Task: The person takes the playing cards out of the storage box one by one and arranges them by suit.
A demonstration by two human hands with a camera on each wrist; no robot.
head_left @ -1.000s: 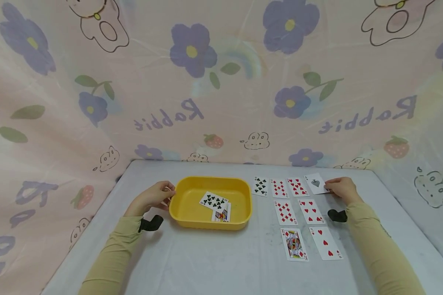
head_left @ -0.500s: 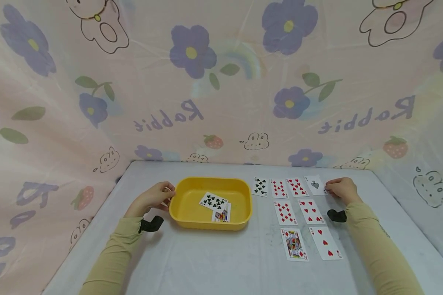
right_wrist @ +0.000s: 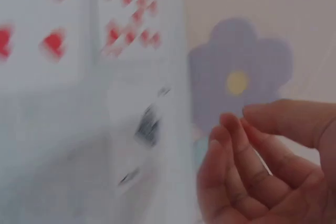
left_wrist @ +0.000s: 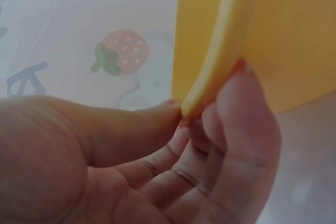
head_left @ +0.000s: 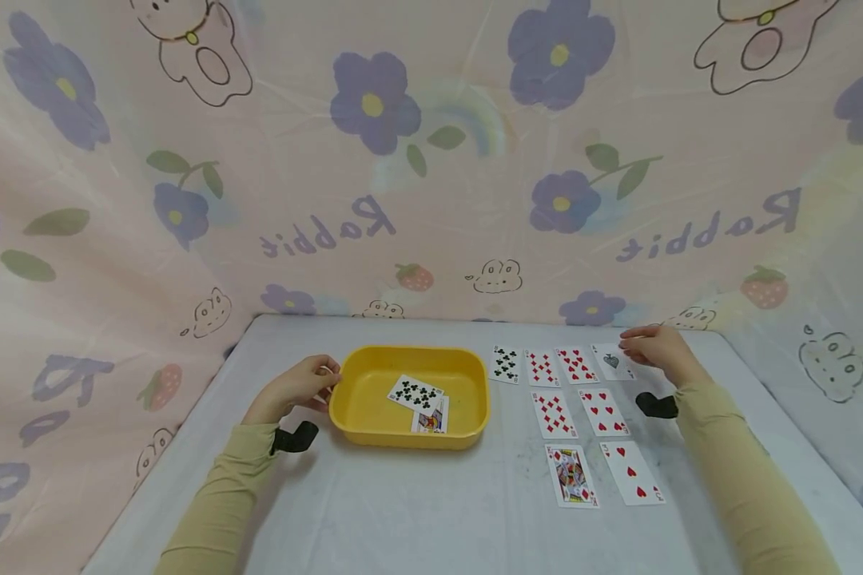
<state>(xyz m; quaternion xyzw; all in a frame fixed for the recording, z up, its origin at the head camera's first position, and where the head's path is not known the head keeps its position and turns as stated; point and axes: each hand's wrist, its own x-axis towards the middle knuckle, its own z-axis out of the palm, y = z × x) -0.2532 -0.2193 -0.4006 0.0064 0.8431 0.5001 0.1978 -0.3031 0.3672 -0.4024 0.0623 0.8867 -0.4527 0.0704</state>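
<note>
My left hand (head_left: 298,382) pinches the left rim of a yellow plastic tray (head_left: 410,440) between thumb and fingers; the left wrist view has the tray's rim (left_wrist: 219,40) close up at the fingertips. In the tray lie a many-pip clubs card (head_left: 411,393) and a face card (head_left: 437,418) partly covered by it. At the far right, my right hand (head_left: 658,350) hovers beside the ace of spades (head_left: 610,363), which lies flat on the table. Nothing sits between its loosely bent fingers, and the right wrist view has the blurred ace (right_wrist: 123,135) apart from them.
Left of the ace lie hearts (head_left: 577,366), diamonds (head_left: 542,369) and clubs (head_left: 505,365) cards. Nearer are another diamonds card (head_left: 554,414), the six of hearts (head_left: 605,413), king of diamonds (head_left: 571,476) and three of hearts (head_left: 631,473). Printed cloth (head_left: 431,176) walls the table.
My right hand has let go of the ace of spades and lifted slightly, up and to the left. The ace now lies flat. My left hand has stayed on the tray.
</note>
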